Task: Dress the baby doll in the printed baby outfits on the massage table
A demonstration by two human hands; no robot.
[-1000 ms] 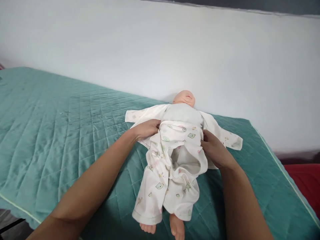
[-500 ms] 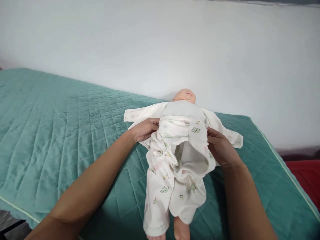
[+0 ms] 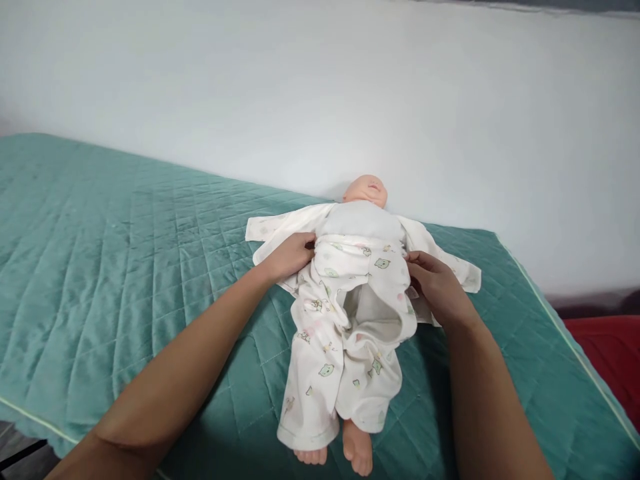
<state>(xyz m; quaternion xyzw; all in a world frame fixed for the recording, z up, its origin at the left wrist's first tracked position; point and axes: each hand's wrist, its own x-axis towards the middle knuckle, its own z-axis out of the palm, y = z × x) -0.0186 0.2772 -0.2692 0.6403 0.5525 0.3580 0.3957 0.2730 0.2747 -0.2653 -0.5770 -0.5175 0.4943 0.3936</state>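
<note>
A baby doll (image 3: 367, 190) lies on its back, head toward the wall and feet toward me. White printed pants (image 3: 320, 353) cover its legs and reach up over the belly, with an opening at the crotch. Its white long-sleeved top (image 3: 285, 223) lies spread out at both sides, leaving the pale grey torso (image 3: 363, 220) bare. At the waistband's left side my left hand (image 3: 293, 253) is closed, pinching the cloth. My right hand (image 3: 435, 280) pinches the waistband at the other side between thumb and fingers. Both bare feet stick out of the pant legs.
A green quilted cover (image 3: 125, 267) lies under the doll, its piped edge running down at the right. Behind it rises a white wall (image 3: 300, 93). Something red (image 3: 607, 353) stands beyond the right edge.
The pants have shifted slightly up and left in view, and more of the doll's feet shows. Both hands keep hold of the waistband; the right has moved a little left.
</note>
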